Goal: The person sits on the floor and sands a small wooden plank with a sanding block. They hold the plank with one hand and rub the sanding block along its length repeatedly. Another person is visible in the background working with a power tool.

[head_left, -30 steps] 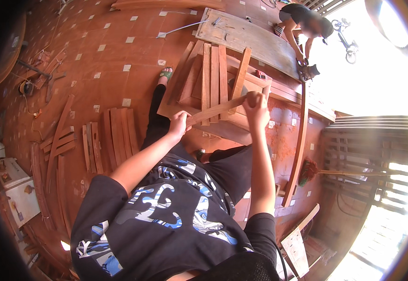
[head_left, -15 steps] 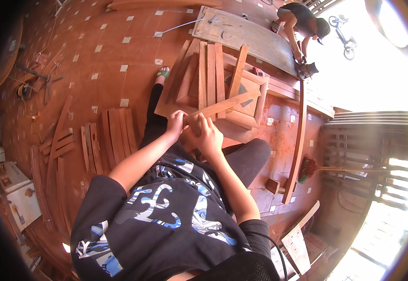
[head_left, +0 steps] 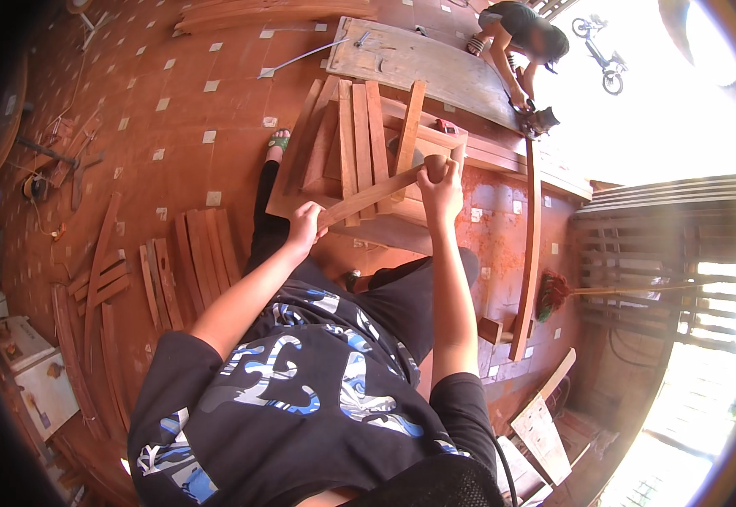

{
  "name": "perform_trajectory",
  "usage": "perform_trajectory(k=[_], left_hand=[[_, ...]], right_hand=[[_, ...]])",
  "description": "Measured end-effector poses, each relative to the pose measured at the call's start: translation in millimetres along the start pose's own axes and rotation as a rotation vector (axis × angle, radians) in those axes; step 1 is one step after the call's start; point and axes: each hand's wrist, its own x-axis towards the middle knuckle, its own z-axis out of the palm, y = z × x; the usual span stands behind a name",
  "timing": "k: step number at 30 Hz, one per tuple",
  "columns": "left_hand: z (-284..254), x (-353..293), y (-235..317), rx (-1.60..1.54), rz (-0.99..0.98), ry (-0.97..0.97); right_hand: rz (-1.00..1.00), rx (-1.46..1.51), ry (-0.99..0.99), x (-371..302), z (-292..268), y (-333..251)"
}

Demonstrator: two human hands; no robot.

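My left hand (head_left: 304, 227) is closed around the near end of a wooden strip (head_left: 369, 195), which slants up to the right in front of me. At the strip's far end my right hand (head_left: 442, 193) grips a brown rounded piece (head_left: 435, 164) that looks like sandpaper, pressed against the wood. My fingers partly hide this piece. Beneath the strip, several more wooden strips (head_left: 362, 144) lie side by side on a panelled wooden piece (head_left: 321, 145). One strip (head_left: 408, 127) rests at an angle to the right of them.
Several cut strips (head_left: 206, 245) lie on the tiled floor to my left. A long board (head_left: 528, 253) extends on the right, beside a broom (head_left: 555, 294). Further off, a person (head_left: 524, 42) bends over a power tool (head_left: 539, 122) by a large flat board (head_left: 418, 72). A red tool (head_left: 446, 127) sits beyond the strips.
My right hand has slid with the brown piece from beside my left hand to the strip's far end. My left hand has shifted slightly left and down, still gripping the near end.
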Motion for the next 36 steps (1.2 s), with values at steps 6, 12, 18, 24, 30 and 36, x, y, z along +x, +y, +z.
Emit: perform_trajectory(k=[6,12,18,24,30,36], left_hand=[[-5,1,-9,0.03,0.142,-0.069],[-7,12,-18,0.248,0.434,-0.179],[-15,3,-11,0.444,0.487,-0.154],[-13,4,-10,0.529,0.545,-0.123],[-9,2,-6,0.496,0.546,-0.121],[-15,4,-7,0.356,0.456,-0.139]], right_hand=[[-0.077,0.059,0.023,-58,8,-24],[0.15,0.715,-0.048,-108,17,-3],[0.754,1.6,-0.182,-72,-13,10],[0.908,1.962,-0.294,-78,-14,43],[0.827,1.935,-0.375,-74,-11,55],[0.762,2.008,-0.474,-72,-17,47]])
